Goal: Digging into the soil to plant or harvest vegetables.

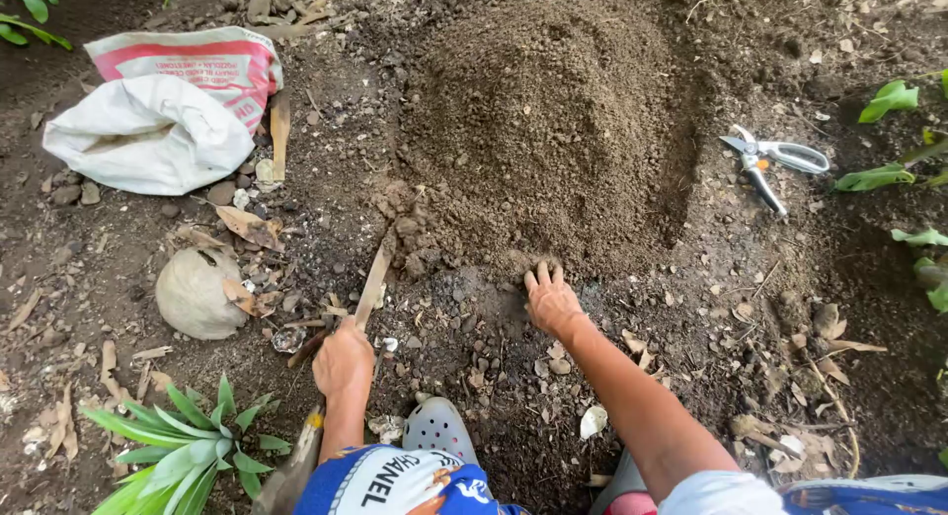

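Soil mound (553,120) at upper centre, right hand (551,300) pressed flat at its base, fingers spread, left hand (343,362) clamped on a blade (375,278), pruning shears (775,159) at right.

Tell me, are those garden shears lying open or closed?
Closed, or nearly so. The shears lie flat on the dirt right of the soil pile, blades meeting in one point, though the pale handles stand slightly apart.

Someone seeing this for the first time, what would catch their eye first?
Probably the big mound of dark soil at top centre, with the right hand pressed flat at its base. Left of that, the left hand grips a flat wooden stick angled into the dirt. A white sack lies upper left; pruning shears lie right of the mound.
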